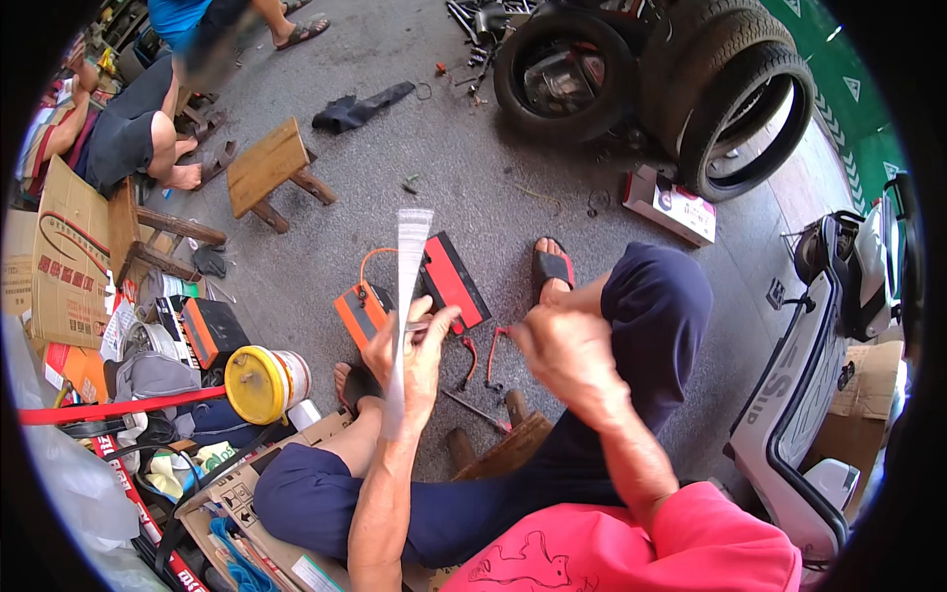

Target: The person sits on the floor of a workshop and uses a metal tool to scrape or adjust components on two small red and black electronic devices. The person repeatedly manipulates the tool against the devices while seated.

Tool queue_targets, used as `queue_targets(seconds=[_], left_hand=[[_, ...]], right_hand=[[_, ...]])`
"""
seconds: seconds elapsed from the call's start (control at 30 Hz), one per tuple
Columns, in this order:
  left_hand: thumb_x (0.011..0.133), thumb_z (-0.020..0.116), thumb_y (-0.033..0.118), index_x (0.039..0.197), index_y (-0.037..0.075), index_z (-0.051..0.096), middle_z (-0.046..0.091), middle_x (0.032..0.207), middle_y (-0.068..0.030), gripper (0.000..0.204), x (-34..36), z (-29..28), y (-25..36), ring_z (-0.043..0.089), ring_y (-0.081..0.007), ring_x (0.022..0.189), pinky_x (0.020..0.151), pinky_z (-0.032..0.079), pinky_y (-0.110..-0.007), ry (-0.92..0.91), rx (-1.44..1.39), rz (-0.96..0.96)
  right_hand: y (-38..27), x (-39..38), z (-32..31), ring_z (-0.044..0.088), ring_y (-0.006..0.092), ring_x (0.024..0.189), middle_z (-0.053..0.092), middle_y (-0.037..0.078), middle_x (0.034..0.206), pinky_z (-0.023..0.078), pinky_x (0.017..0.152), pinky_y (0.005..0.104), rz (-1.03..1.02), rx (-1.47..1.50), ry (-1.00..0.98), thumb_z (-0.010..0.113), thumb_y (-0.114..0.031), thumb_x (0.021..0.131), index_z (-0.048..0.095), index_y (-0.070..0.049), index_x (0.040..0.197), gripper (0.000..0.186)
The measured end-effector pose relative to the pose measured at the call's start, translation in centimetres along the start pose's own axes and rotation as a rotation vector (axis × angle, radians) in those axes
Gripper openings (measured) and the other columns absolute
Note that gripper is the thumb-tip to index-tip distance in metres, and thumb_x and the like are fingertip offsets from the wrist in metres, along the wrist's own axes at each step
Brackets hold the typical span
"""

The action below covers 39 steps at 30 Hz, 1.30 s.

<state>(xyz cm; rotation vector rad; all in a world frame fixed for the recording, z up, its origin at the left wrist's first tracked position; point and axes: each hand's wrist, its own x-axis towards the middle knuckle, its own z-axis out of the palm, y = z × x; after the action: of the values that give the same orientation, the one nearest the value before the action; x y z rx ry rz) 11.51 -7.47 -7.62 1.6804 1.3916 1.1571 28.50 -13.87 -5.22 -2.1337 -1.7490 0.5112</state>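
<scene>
My left hand (419, 370) is in the middle with its fingers curled. A long, narrow strip of white printed paper (410, 247), seen nearly edge-on, stands upright at that hand and covers part of it; the fingers close about it. Whether something small is also pinched by the thumb I cannot make out. To its right, my right hand (567, 350) is raised near my knee, smeared by motion, its fingers unclear. On the ground beyond lie a red and black battery (457, 281) and an orange and dark battery (361, 314), with red and orange wires near them.
A wooden stool (268, 168) stands ahead left, near a seated person's legs (163, 148). Several tyres (750, 118) and a white box (671, 205) are ahead right. A scooter (799, 385) stands at the right. A yellow-lidded bucket (258, 385) and cardboard boxes (71, 261) are at the left.
</scene>
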Motion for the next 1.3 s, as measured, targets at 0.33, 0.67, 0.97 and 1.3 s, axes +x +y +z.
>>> queue_targets(seconds=[0.33, 0.67, 0.97, 1.3], left_hand=[[0.088, 0.071, 0.014, 0.111, -0.004, 0.063, 0.067, 0.099, -0.0114, 0.031, 0.1, -0.4, -0.8, 0.063, -0.0154, 0.091, 0.082, 0.051, -0.028, -0.225, -0.356, -0.292], [0.087, 0.066, -0.002, 0.108, -0.005, 0.064, 0.071, 0.094, -0.0123, 0.022, -0.6, -0.3, -0.7, 0.068, -0.0155, 0.085, 0.076, 0.055, -0.026, -0.131, -0.036, -0.065], [0.080, 0.078, 0.012, 0.101, -0.003, 0.070, 0.068, 0.083, -0.0082, 0.026, -0.5, -0.3, -2.0, 0.060, -0.0081, 0.066, 0.053, 0.046, -0.022, -0.127, 0.034, 0.040], [0.102, 0.045, 0.037, 0.109, -0.005, 0.060, 0.067, 0.088, -0.0149, 0.046, 0.1, -0.5, -2.3, 0.068, -0.0226, 0.089, 0.074, 0.059, -0.031, -0.327, -0.309, -0.381]], right_hand=[[-0.2, 1.7, 16.9, 0.062, 0.0406, 0.078, 0.054, 0.020, 0.094, 0.051, 0.067, 0.0498, 0.017, 0.322, 0.111, 0.065, -0.015, 0.081, 0.054, -0.002, 0.098, 0.025], [1.4, 3.8, 20.9, 0.062, 0.0399, 0.075, 0.053, 0.018, 0.091, 0.052, 0.065, 0.0491, -0.044, 0.292, 0.137, 0.060, -0.006, 0.081, 0.056, -0.004, 0.088, 0.008], [1.2, 3.5, 21.2, 0.061, 0.0401, 0.076, 0.051, 0.018, 0.090, 0.050, 0.066, 0.0494, -0.034, 0.345, 0.171, 0.058, -0.004, 0.081, 0.056, -0.004, 0.088, 0.008], [1.1, 3.4, 20.9, 0.061, 0.0394, 0.078, 0.052, 0.019, 0.093, 0.051, 0.068, 0.0489, -0.025, 0.343, 0.158, 0.060, -0.002, 0.079, 0.057, -0.004, 0.094, 0.016]])
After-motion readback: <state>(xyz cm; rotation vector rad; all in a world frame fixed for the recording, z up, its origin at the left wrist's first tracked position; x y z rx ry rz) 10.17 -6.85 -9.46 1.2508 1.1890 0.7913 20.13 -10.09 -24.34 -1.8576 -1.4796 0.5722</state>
